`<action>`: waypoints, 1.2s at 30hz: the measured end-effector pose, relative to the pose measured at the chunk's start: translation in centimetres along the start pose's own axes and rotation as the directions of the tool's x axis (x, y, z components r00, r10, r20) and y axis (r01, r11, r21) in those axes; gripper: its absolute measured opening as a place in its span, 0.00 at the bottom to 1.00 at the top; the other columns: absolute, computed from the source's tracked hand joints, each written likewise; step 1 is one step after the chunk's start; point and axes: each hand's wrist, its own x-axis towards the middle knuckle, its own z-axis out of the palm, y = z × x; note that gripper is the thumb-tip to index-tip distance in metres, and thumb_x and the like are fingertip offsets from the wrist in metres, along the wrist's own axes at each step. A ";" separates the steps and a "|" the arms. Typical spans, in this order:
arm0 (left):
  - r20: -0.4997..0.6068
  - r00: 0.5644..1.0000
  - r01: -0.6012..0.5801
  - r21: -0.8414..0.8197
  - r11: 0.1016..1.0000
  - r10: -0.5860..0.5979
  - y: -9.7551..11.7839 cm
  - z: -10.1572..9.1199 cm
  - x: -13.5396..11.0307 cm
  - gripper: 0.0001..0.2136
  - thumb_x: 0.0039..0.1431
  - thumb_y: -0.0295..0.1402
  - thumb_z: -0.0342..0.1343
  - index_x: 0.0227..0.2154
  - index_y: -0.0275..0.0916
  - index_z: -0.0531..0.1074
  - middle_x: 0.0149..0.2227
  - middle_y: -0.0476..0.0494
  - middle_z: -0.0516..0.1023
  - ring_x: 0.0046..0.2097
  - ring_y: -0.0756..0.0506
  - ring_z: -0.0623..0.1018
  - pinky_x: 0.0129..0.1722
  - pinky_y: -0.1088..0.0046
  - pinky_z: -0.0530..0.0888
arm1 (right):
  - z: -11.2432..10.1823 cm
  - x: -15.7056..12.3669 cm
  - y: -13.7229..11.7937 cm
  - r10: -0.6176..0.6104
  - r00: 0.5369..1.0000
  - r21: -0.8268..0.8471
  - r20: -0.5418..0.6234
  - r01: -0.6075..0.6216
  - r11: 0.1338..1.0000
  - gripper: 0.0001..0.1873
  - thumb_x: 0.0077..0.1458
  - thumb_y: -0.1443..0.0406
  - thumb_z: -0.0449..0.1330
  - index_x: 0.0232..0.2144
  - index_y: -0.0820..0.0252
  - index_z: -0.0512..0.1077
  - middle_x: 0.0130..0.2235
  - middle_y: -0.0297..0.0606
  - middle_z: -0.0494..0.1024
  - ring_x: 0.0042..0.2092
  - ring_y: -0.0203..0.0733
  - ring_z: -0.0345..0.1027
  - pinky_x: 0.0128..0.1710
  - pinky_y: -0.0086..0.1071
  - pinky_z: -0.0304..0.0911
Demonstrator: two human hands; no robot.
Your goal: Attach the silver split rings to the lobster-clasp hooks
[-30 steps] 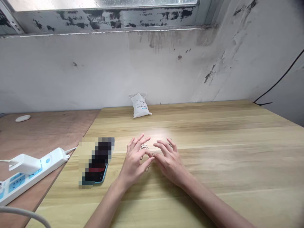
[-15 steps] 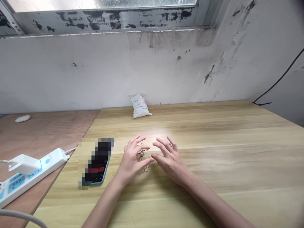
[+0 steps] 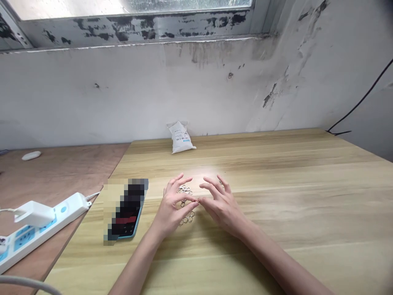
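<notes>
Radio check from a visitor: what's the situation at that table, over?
Left hand, right hand: fingertips close together, anything held too small to tell. Metal rings and clasps by left hand. Phone further left, apart from hands.

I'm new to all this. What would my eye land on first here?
Probably the left hand and right hand, close together over the wooden table, with small metal rings and clasps by the left one. Next, perhaps, the white bag at the far edge by the wall, and the white power strip off to the left.
</notes>
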 end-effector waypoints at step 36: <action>0.350 0.935 -0.005 0.148 0.989 -0.048 0.0 -1.4 -0.3 0.05 0.59 0.32 0.58 0.36 0.41 0.78 0.38 0.44 0.76 0.42 0.44 0.75 0.40 0.68 0.72 | -0.2 -1.6 4.9 0.471 0.878 -0.117 0.089 -0.460 0.880 0.10 0.63 0.64 0.54 0.36 0.57 0.76 0.35 0.37 0.75 0.40 0.43 0.68 0.49 0.40 0.54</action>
